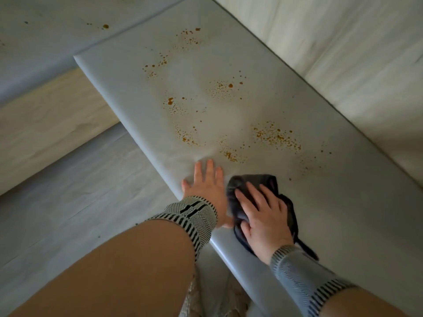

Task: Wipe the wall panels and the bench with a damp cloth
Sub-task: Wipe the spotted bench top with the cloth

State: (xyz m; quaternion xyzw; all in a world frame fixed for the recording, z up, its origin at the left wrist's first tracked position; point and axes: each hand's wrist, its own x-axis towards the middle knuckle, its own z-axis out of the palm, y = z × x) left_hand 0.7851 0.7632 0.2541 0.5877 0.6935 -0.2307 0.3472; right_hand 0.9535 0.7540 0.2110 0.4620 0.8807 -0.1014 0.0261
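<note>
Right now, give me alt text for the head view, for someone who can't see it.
A right hand presses a dark cloth flat on a pale bench while the left hand rests open beside it. Orange-brown spots speckle the bench ahead of the cloth; a light wall panel runs along the bench's far edge.

Bench (229, 106) cut off at right edge, cloth (256, 181) partly hidden under right hand (263, 216)
</note>
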